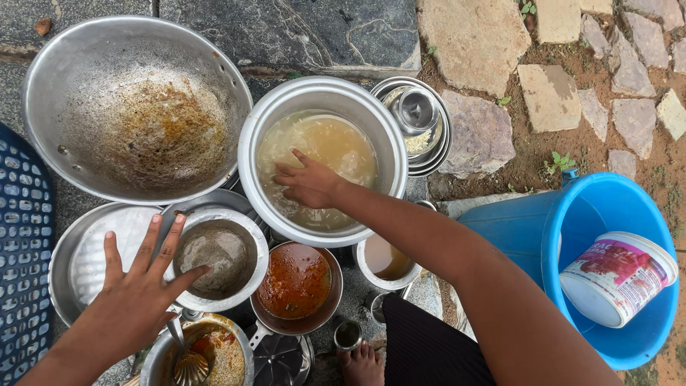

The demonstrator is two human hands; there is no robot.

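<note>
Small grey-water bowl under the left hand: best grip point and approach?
Take the bowl by its wide rolled rim, on the near-left arc where the left hand already rests, coming from above. It sits upright and full of murky water, so a level lift is probably safest. Its right side is crowded by the red-sauce bowl, and it is nested on a plate.

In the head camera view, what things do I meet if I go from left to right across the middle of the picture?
Blue plastic crate → left hand on a small grey-stained pot → big pot of cloudy water with the right hand in it → stacked steel dishes → blue bucket holding a white tub.
</note>
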